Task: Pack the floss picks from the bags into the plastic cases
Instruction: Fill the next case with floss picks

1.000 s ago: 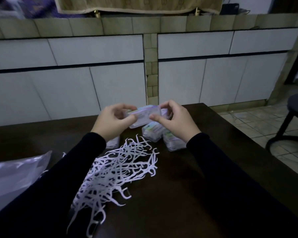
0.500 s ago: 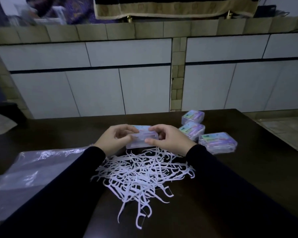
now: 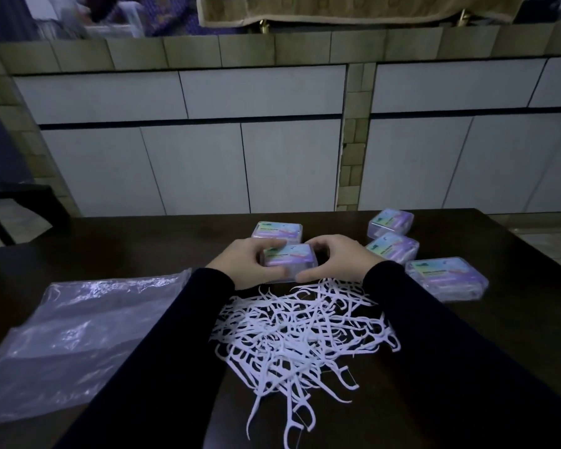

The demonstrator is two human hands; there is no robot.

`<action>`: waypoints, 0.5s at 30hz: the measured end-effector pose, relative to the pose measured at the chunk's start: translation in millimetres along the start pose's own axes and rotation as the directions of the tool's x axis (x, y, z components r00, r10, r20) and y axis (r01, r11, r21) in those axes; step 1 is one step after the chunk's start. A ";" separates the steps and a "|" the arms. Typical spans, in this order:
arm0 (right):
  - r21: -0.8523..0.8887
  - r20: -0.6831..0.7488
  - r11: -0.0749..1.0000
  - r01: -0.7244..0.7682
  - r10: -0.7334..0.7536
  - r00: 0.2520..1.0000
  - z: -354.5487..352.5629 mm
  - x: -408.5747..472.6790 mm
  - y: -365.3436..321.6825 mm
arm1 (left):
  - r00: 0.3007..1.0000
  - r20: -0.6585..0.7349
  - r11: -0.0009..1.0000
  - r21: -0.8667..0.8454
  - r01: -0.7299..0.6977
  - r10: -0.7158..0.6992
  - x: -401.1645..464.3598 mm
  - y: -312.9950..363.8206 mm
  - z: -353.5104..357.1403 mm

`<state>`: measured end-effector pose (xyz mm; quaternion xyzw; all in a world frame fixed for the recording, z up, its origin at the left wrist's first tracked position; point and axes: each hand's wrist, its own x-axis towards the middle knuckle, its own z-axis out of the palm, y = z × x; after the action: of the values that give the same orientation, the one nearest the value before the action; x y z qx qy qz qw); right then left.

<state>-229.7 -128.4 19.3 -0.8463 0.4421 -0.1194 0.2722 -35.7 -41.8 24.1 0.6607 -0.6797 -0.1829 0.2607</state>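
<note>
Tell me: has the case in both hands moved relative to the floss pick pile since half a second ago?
Cannot tell. The held case sits just beyond the floss pick pile, as before; the camera itself shifted.

Clear glossy plastic cases, crinkled bag, seemingly polished wood table

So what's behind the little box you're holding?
Another plastic case sits just behind the held case, which both hands, left and right, grip. Its near edge is hidden.
</note>
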 end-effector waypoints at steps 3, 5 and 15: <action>-0.014 0.021 1.000 -0.009 0.009 1.000 -0.9 2.6 3.5 | 0.998 0.055 0.934 0.357 -0.030 0.011 6.0 14.7 4.2; -0.044 -0.005 0.999 -0.015 0.015 1.000 -1.6 0.6 3.0 | 0.996 0.068 0.862 0.500 -0.082 0.056 8.5 20.1 5.8; -0.046 0.000 0.998 -0.052 0.052 0.999 -6.9 -15.2 -7.5 | 0.998 0.019 0.873 0.484 -0.057 0.054 5.8 42.1 0.2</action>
<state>-236.5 -115.1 29.8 -0.8407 0.4663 -0.1015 0.2560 -69.5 -45.1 49.5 0.6847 -0.7232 -0.0010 0.0906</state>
